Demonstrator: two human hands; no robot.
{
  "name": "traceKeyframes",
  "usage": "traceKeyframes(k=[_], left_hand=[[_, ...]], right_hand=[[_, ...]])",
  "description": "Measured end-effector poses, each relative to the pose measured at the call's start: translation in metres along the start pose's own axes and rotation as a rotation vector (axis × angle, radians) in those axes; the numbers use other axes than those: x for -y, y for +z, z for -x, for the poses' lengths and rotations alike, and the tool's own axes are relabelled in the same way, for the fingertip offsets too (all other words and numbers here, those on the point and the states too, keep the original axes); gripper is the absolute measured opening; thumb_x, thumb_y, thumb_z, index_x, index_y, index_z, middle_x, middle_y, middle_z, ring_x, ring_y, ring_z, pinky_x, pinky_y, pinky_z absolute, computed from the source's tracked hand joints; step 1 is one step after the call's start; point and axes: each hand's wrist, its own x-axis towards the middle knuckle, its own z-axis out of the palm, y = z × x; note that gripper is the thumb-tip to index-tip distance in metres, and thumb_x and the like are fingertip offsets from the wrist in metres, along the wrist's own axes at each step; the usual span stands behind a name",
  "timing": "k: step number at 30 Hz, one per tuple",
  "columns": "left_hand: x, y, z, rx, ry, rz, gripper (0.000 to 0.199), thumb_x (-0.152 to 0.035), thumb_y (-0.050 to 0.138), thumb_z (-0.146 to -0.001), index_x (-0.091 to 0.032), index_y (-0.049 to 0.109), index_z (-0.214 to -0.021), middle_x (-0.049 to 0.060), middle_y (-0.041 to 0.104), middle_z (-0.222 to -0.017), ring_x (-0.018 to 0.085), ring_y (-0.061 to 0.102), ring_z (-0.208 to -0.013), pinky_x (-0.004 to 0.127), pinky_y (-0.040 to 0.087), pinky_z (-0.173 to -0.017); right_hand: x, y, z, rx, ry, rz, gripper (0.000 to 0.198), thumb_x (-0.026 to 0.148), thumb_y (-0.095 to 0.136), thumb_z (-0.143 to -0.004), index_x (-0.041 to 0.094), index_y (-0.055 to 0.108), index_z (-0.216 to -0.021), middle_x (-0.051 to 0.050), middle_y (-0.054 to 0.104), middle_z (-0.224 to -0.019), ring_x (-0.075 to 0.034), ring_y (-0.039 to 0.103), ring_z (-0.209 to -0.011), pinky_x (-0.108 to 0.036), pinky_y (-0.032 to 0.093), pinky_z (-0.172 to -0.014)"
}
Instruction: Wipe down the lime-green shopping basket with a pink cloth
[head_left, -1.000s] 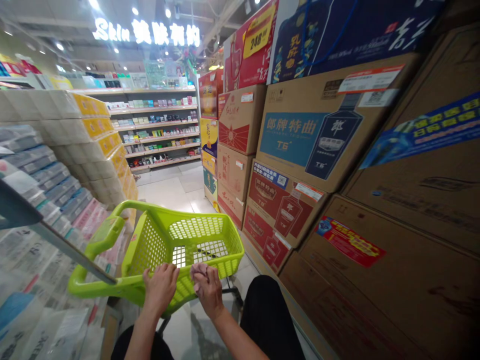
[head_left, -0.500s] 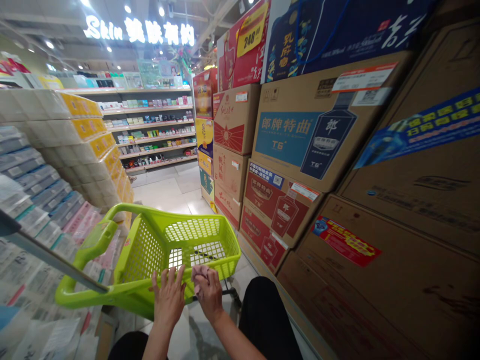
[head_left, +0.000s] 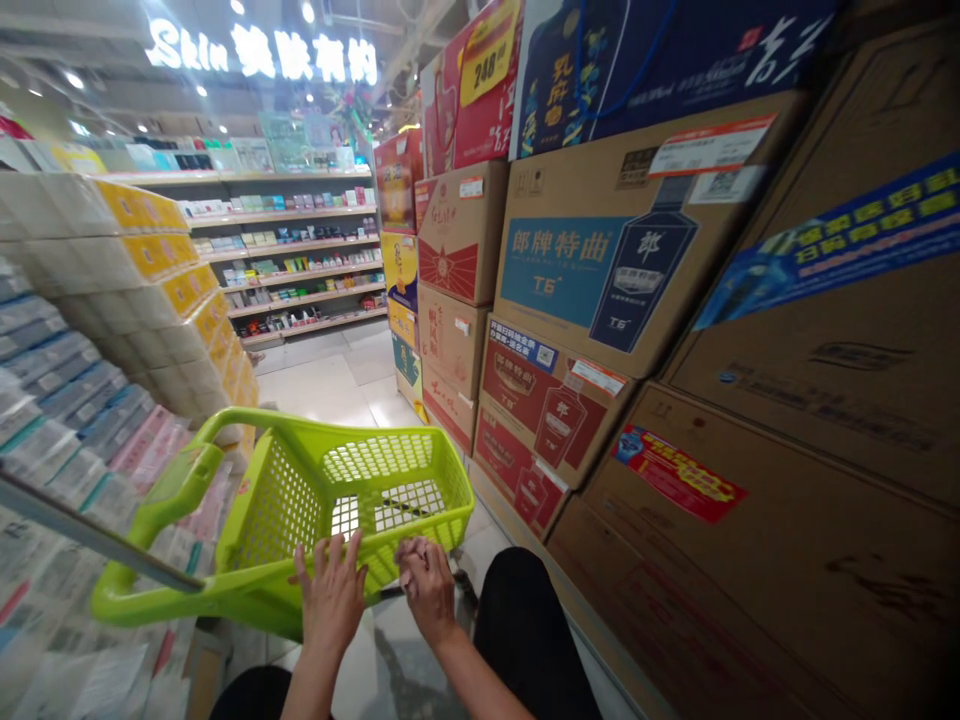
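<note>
A bright green plastic shopping cart [head_left: 259, 590] with latticed basket walls stands in front of me, its handle toward the left. My left hand [head_left: 330, 590] rests on the cart's near rim with the fingers spread. Bunched in my right hand [head_left: 431, 595] is a pinkish cloth [head_left: 410, 556], pressed to the outside of the near wall close to the right end. Part of the cloth is hidden under my fingers. The basket holds no goods that I can see; floor shows through its lattice.
Stacked cartons [head_left: 559, 280] rise close on my right. Yellow-and-white wrapped packs [head_left: 161, 290] and smaller packets [head_left: 82, 370] are piled on the left. A grey pole [head_left: 97, 540] crosses the cart's handle. Shelves of small goods [head_left: 292, 265] stand beyond the tiled floor [head_left: 330, 375].
My right hand with the cloth has shifted slightly to the right along the near wall. The left hand stays on the rim. The whole view has moved a little.
</note>
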Motion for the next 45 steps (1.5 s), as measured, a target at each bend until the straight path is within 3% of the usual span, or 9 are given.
traceKeyframes(k=[3, 9, 16, 21, 24, 28, 36, 41, 45], left_hand=[[-0.009, -0.003, -0.003, 0.001, -0.031, 0.029, 0.041, -0.028, 0.045, -0.090, -0.026, 0.058, -0.129, 0.008, 0.062, -0.121, 0.030, 0.046, -0.122, 0.062, 0.001, -0.114], [-0.040, 0.000, -0.008, -0.004, 0.004, 0.084, 0.043, -0.024, 0.042, -0.090, -0.021, 0.056, -0.130, 0.009, 0.061, -0.122, 0.028, 0.044, -0.124, 0.059, 0.003, -0.116], [-0.037, 0.008, -0.006, 0.003, 0.020, 0.058, 0.047, -0.020, 0.040, -0.089, -0.024, 0.054, -0.133, 0.008, 0.060, -0.127, 0.027, 0.043, -0.127, 0.059, -0.001, -0.117], [-0.039, 0.005, -0.005, 0.005, -0.002, 0.023, 0.048, -0.018, 0.038, -0.088, -0.024, 0.055, -0.132, 0.008, 0.060, -0.127, 0.027, 0.042, -0.127, 0.060, 0.000, -0.116], [-0.042, 0.004, -0.006, 0.008, -0.016, 0.020, 0.048, -0.017, 0.038, -0.087, -0.024, 0.055, -0.132, 0.009, 0.060, -0.126, 0.028, 0.042, -0.127, 0.060, 0.001, -0.116], [-0.042, 0.004, -0.006, -0.001, -0.014, 0.022, 0.048, -0.016, 0.038, -0.087, -0.023, 0.056, -0.131, 0.009, 0.060, -0.126, 0.028, 0.042, -0.127, 0.060, 0.000, -0.116], [-0.038, 0.006, -0.007, 0.011, 0.002, 0.034, 0.046, -0.019, 0.038, -0.089, -0.024, 0.055, -0.132, 0.008, 0.059, -0.125, 0.028, 0.040, -0.127, 0.059, -0.003, -0.115], [-0.037, 0.008, -0.007, 0.023, -0.003, 0.031, 0.047, -0.019, 0.039, -0.088, -0.024, 0.055, -0.132, 0.008, 0.060, -0.126, 0.027, 0.042, -0.126, 0.059, -0.003, -0.115], [-0.035, 0.009, -0.006, 0.012, 0.010, 0.031, 0.047, -0.019, 0.039, -0.088, -0.026, 0.055, -0.132, 0.008, 0.060, -0.127, 0.027, 0.042, -0.127, 0.060, -0.001, -0.116]], right_hand=[[0.000, -0.003, 0.007, 0.004, 0.005, -0.019, 0.022, 0.010, 0.052, -0.084, 0.024, 0.069, -0.086, -0.005, 0.053, -0.086, -0.019, 0.051, -0.083, -0.028, 0.046, -0.072], [-0.009, -0.012, -0.016, -0.059, 0.137, -0.025, 0.023, 0.012, 0.050, -0.085, 0.022, 0.067, -0.097, -0.007, 0.054, -0.095, -0.022, 0.051, -0.095, -0.035, 0.046, -0.083], [-0.029, -0.010, 0.014, 0.104, 0.128, -0.003, 0.025, 0.007, 0.049, -0.079, 0.023, 0.067, -0.086, -0.004, 0.054, -0.087, -0.019, 0.052, -0.084, -0.027, 0.044, -0.072], [-0.042, -0.022, -0.015, -0.128, 0.281, -0.019, 0.032, 0.007, 0.048, -0.076, 0.021, 0.066, -0.098, -0.008, 0.054, -0.099, -0.023, 0.053, -0.100, -0.035, 0.047, -0.085], [-0.050, -0.019, -0.013, -0.104, 0.306, -0.014, 0.039, 0.004, 0.046, -0.070, 0.021, 0.063, -0.100, -0.009, 0.054, -0.103, -0.024, 0.053, -0.105, -0.037, 0.048, -0.087], [-0.058, -0.009, 0.013, 0.003, 0.340, 0.002, 0.038, 0.001, 0.043, -0.067, 0.022, 0.063, -0.092, -0.007, 0.056, -0.097, -0.021, 0.056, -0.095, -0.030, 0.049, -0.076], [-0.066, -0.013, -0.009, -0.252, 0.523, -0.077, 0.036, 0.006, 0.046, -0.070, 0.020, 0.059, -0.100, -0.009, 0.053, -0.106, -0.025, 0.054, -0.106, -0.041, 0.043, -0.096], [-0.069, 0.008, 0.024, -0.180, 0.545, -0.114, 0.025, 0.011, 0.049, -0.073, 0.021, 0.057, -0.095, -0.008, 0.058, -0.095, -0.025, 0.058, -0.091, -0.035, 0.047, -0.081], [-0.066, 0.004, 0.019, -0.288, 0.621, -0.083, 0.021, 0.014, 0.051, -0.072, 0.021, 0.056, -0.091, -0.008, 0.057, -0.092, -0.025, 0.057, -0.088, -0.036, 0.045, -0.080]])
